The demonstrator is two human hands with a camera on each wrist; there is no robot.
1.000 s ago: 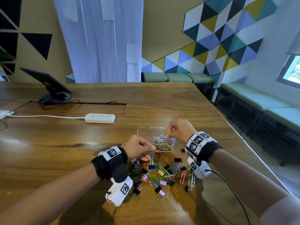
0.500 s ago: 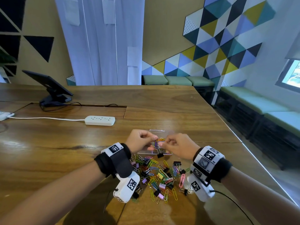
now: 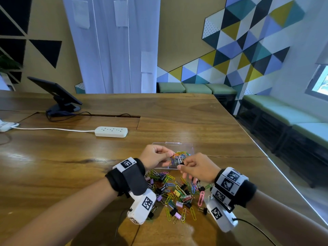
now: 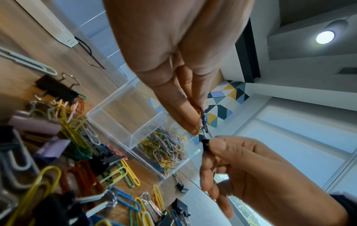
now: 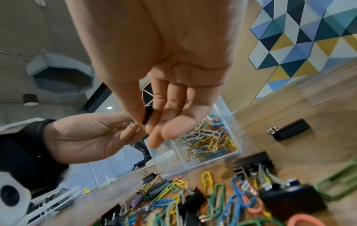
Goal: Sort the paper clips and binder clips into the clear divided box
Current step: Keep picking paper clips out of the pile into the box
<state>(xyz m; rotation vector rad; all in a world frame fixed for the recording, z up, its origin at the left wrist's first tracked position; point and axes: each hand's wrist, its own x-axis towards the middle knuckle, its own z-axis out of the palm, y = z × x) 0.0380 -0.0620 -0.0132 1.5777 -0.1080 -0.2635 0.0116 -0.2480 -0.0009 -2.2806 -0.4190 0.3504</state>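
The clear divided box (image 3: 159, 145) stands on the table just beyond my hands, with its left half empty. Its right compartment holds several coloured paper clips (image 4: 166, 149). My left hand (image 3: 171, 158) pinches a few tangled paper clips (image 4: 203, 120) above the box's front edge. Close beside it, my right hand (image 3: 181, 166) pinches a small black binder clip (image 5: 147, 114) between thumb and forefinger. The binder clip touches the bottom of the left hand's clips. A mixed pile of paper clips and binder clips (image 3: 177, 190) lies on the table in front of the box, between my wrists.
A white power strip (image 3: 111, 131) and its cable lie far left of the box. A dark tablet on a stand (image 3: 58, 96) is behind it. One black binder clip (image 5: 289, 129) lies alone right of the box. The table's right edge (image 3: 266, 157) is close.
My right hand left the box's right compartment and came to my left hand. My left hand rose from the pile with clips. Both now meet above the box's front.
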